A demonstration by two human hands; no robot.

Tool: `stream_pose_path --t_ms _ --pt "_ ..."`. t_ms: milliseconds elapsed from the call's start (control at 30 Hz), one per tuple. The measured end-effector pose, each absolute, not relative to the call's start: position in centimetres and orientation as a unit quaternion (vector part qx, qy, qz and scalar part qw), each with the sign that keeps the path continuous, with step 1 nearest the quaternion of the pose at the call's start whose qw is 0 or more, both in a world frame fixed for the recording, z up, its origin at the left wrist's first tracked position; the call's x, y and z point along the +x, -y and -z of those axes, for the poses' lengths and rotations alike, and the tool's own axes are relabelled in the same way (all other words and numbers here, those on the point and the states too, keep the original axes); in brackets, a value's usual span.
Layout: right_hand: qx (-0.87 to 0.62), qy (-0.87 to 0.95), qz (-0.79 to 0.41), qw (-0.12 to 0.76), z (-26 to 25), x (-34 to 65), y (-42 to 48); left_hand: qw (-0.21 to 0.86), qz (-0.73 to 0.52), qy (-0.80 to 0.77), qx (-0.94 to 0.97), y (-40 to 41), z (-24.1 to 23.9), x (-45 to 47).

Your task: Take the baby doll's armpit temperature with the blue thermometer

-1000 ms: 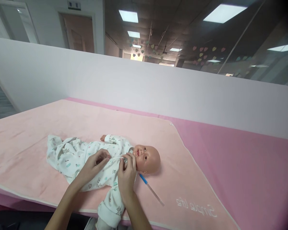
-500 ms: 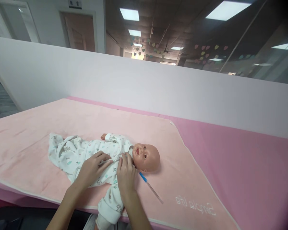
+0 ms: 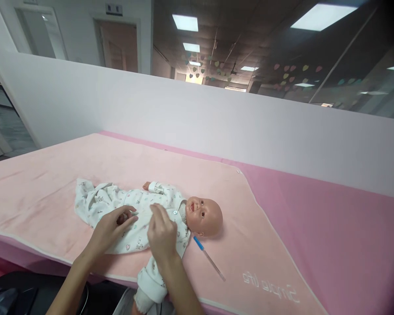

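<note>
Two hands of mine are at the front of a baby doll [image 3: 206,216], which lies on its back on a peach blanket [image 3: 265,249], head to my right and legs to my left. My left hand [image 3: 112,225] is loosely curled over the belly of its patterned clothes [image 3: 129,245], thumb and fingers a little apart, with nothing that I can see between them. My right hand [image 3: 163,234] is narrow, fingertips drawn together over the chest; I cannot tell whether they pinch any cloth. Just beyond it, near the collar, sits a small round button [image 3: 175,212]. The cloth looks thin, soft and loose, so I expect it to fold and slide easily; a pinch right at the edge by the button should keep it steadier than a grab from the middle. The head looks hard and smooth, probably a bit slippery, and likely heavier than the limp-looking legs. To lift the doll, I would spread one palm under the head and neck and the other under the hips, rather than tug at a sleeve. Its near sleeve [image 3: 153,280] hangs over the edge close to me and could catch there. A thin stick with a blue end [image 3: 198,243] lies beside the head, clear of both hands.
</note>
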State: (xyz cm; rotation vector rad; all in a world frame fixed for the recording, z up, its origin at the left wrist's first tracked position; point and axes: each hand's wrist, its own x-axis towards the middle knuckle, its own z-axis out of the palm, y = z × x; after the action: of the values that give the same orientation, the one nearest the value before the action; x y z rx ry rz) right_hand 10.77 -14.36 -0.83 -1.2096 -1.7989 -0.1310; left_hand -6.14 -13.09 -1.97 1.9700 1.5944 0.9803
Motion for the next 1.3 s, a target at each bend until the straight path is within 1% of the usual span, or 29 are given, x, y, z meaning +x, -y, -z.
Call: stream_pose_path --t_ms 67,133,200,367,567,733,1000,1300 --pt "-0.468 0.774 0.012 0.426 0.6 9.3 14.5 0.242 -0.376 -0.569 0.69 13.0 1.9 -6.2" --pt "-0.482 0.791 -0.006 0.378 1.0 8.4 14.5 0.264 -0.389 -0.562 0.681 13.1 1.8 -6.2" --pt "-0.501 0.787 -0.018 0.36 1.5 8.1 14.4 0.272 -0.39 -0.55 0.687 13.2 1.5 -6.1" --pt "-0.496 0.746 -0.089 0.436 2.5 9.0 14.0 0.256 -0.345 -0.541 0.724 13.5 1.0 -6.2" --pt "-0.476 0.708 -0.163 0.495 2.5 9.4 14.0 0.258 -0.323 -0.512 0.753 13.4 1.2 -6.3" --pt "-0.482 0.701 -0.174 0.496 2.6 9.4 14.1 0.222 -0.3 -0.526 0.764 13.4 1.0 -5.6" --pt "-0.484 0.696 -0.188 0.495 2.5 9.5 14.0 0.113 -0.257 -0.608 0.742 14.0 0.8 -3.3" --pt "-0.468 0.699 -0.229 0.49 2.5 9.8 14.2 0.097 -0.249 -0.585 0.766 13.8 1.0 -3.6"
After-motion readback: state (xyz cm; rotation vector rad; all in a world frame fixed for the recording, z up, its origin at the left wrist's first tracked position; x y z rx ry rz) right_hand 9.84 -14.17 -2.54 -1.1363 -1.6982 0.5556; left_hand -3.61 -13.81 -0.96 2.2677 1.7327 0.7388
